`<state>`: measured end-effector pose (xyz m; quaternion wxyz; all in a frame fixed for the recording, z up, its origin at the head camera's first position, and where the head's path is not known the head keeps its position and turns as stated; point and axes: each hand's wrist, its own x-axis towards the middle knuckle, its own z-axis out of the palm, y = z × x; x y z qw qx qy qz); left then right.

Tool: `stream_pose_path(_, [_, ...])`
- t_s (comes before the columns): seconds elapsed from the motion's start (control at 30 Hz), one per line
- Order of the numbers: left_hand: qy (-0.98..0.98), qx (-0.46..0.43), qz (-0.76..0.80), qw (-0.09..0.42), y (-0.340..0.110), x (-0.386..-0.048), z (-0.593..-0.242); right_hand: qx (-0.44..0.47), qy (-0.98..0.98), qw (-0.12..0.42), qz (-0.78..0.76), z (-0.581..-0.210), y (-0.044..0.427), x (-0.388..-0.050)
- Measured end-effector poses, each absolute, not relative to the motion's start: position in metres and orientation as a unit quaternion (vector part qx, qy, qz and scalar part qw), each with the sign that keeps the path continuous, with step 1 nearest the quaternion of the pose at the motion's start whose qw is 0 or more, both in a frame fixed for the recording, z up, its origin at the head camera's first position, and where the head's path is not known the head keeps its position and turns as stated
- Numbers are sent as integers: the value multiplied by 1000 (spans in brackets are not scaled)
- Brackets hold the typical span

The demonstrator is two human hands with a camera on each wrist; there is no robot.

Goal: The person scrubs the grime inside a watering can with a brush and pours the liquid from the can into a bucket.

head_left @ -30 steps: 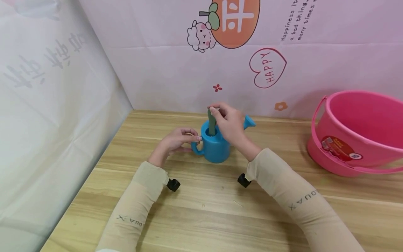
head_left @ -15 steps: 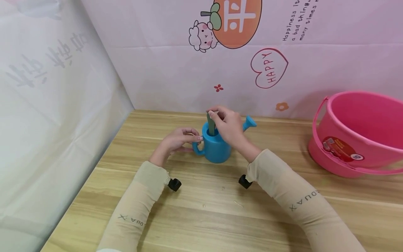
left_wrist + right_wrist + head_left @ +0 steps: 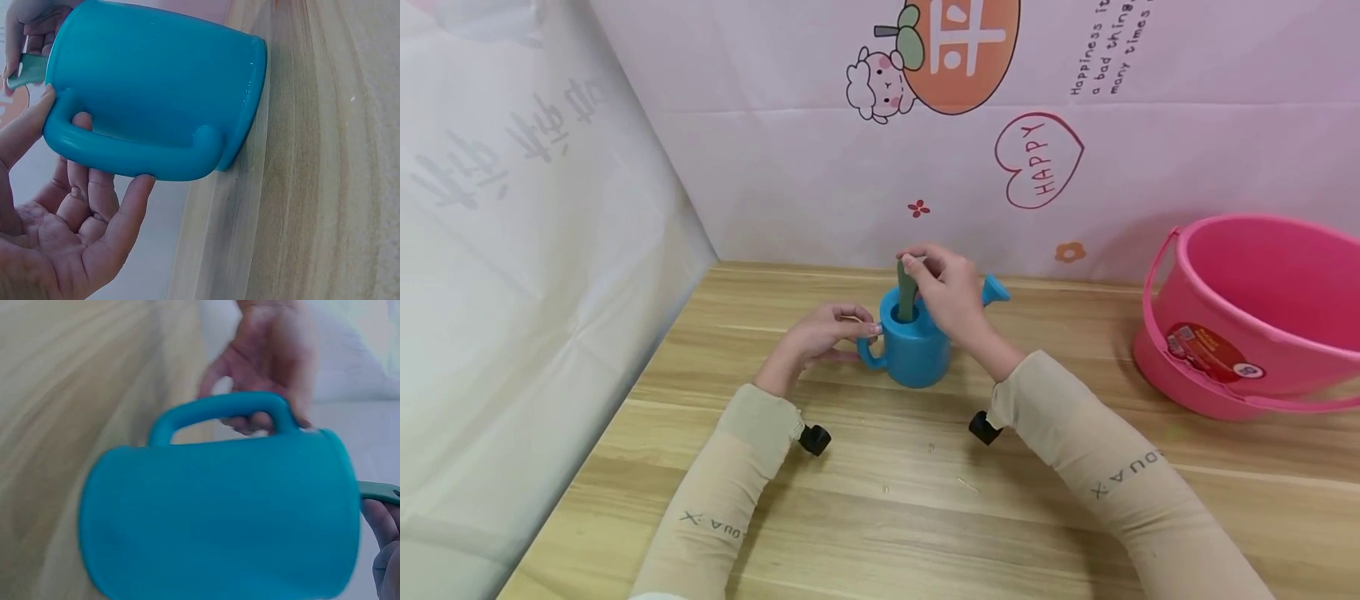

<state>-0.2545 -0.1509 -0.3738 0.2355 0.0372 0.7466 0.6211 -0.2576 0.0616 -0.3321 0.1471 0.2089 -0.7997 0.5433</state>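
Observation:
A blue watering can (image 3: 916, 357) stands upright on the wooden table, its spout toward the right. My left hand (image 3: 824, 335) holds its handle (image 3: 125, 153), thumb at the top rim and fingers curled around the handle. Pinched between thumb and fingers of my right hand (image 3: 951, 293) is a green tool (image 3: 906, 292), upright, its lower end inside the can's top opening and hidden there. In the right wrist view the can's body (image 3: 219, 519) fills much of the frame, with the green tool's end (image 3: 379, 491) at the right edge.
A pink bucket (image 3: 1247, 333) with its handle hanging down stands at the right of the table (image 3: 880, 533). Small bits lie on the wood in front of the can. A printed white cloth (image 3: 805, 183) hangs behind, another at the left.
The green tool dipped slightly into the can and has come up a little again with my right hand. My left hand has stayed at the handle.

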Motion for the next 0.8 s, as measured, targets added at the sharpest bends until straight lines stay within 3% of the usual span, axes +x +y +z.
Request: stream_pose_path(0.8, [748,38,619,236,-152,-254,-373,207,-800,129,548,-325,61,-258])
